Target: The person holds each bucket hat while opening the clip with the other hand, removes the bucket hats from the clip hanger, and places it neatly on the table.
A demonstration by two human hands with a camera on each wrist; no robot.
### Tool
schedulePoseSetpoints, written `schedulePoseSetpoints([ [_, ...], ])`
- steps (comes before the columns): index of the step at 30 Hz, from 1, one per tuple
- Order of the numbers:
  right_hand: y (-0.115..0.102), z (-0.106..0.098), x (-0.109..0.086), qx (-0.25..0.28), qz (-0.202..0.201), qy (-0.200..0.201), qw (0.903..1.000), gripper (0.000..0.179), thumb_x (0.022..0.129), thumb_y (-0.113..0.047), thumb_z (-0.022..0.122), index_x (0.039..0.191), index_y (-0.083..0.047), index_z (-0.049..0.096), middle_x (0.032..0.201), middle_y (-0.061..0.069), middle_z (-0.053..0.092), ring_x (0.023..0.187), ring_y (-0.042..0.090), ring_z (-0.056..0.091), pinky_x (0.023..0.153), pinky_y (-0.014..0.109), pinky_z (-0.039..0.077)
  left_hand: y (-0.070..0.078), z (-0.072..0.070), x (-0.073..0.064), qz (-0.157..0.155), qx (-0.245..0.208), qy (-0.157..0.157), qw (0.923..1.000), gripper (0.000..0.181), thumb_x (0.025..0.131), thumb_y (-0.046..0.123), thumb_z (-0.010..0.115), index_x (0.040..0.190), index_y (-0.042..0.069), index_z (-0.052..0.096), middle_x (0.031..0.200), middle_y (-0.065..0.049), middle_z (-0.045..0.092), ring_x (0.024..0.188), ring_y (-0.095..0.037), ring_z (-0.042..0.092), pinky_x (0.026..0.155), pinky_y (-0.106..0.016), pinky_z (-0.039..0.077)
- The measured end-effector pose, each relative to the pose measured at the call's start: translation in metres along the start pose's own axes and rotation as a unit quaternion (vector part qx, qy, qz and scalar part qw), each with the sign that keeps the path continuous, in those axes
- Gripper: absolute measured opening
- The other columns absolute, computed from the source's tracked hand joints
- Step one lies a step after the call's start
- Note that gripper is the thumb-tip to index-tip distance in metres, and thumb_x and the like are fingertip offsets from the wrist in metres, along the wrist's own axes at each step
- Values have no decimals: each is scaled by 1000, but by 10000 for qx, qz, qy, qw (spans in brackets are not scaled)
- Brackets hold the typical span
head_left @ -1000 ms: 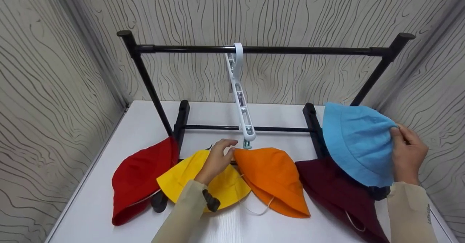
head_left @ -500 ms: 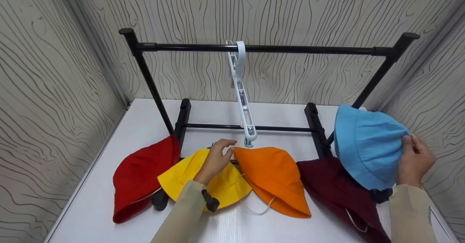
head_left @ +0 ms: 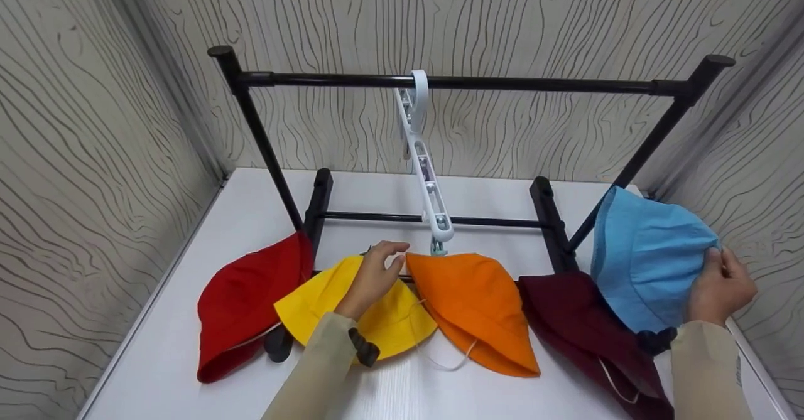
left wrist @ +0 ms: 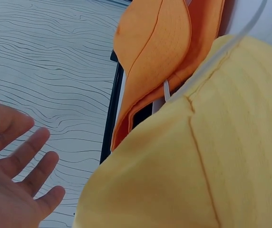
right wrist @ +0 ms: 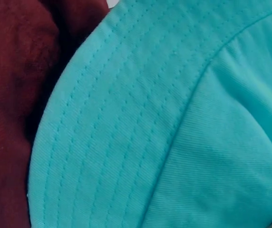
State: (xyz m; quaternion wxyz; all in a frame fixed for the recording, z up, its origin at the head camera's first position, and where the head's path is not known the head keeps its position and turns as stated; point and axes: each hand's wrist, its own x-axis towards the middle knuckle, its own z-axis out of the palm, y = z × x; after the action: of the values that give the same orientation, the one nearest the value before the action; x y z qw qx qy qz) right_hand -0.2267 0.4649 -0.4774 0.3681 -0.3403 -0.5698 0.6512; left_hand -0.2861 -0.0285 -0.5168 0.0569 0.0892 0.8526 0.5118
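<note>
At the right of the head view my right hand [head_left: 722, 288] pinches the crown of a light blue bucket hat [head_left: 656, 253], whose brim faces left. The hat's stitched brim [right wrist: 107, 123] fills much of the right wrist view, overlapping a maroon hat [right wrist: 12, 118]. My left hand [head_left: 372, 280] is over a yellow bucket hat [head_left: 396, 319], with loosely bent fingers and nothing in them. Its fingertips are near the top corner of an orange bucket hat [head_left: 471, 307]. In the left wrist view that hand's fingers [left wrist: 34, 145] are spread apart, beside the yellow hat [left wrist: 174, 166].
A black rack [head_left: 540, 85] stands on the white table [head_left: 370, 188], with a white clip hanger [head_left: 430, 181] hooked on its top bar. A red hat [head_left: 251, 294] lies at the left. Patterned walls [head_left: 314, 18] enclose the back and sides.
My right hand has moved right and slightly down with the blue hat, uncovering more of the maroon hat and rack foot. My left hand has stayed in place.
</note>
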Motion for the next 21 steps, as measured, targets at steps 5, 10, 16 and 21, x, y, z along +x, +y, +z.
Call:
schedulePoseSetpoints([
  [5, 5, -4, 3, -66, 83, 165, 9998, 37, 94, -25, 59, 129, -12, 61, 91, -17, 56, 92, -2, 48, 87, 16, 35, -1, 0, -1, -66, 5, 43, 10000, 29, 100, 18, 52, 127, 19, 61, 130, 0, 58, 126, -22, 49, 111, -44, 38],
  [10, 9, -7, 6, -17, 144, 311, 9994, 39, 95, -24, 59, 132, -13, 58, 101, -16, 59, 100, -2, 49, 96, 15, 35, -4, 0, -2, -4, 23, 40, 10000, 29, 100, 19, 52, 128, 19, 60, 130, 0, 58, 126, -21, 49, 111, -44, 38],
  [16, 20, -10, 13, -1278, 327, -490, 9901, 48, 103, -27, 40, 149, -20, 32, 156, -5, 30, 143, 6, 26, 118, 21, 18, -4, 0, -2, -138, 8, 27, 9999, 29, 100, 21, 52, 128, 21, 60, 132, 1, 57, 127, -21, 48, 111, -44, 38],
  [21, 41, -19, 18, -3272, 485, -2005, 9221, 59, 103, -32, 26, 153, -15, -1, 160, 9, -10, 148, 32, -7, 120, 47, 4, -4, 1, -4, -214, 0, -1, 9998, 29, 100, 20, 52, 128, 22, 60, 131, 1, 57, 126, -20, 49, 110, -43, 39],
])
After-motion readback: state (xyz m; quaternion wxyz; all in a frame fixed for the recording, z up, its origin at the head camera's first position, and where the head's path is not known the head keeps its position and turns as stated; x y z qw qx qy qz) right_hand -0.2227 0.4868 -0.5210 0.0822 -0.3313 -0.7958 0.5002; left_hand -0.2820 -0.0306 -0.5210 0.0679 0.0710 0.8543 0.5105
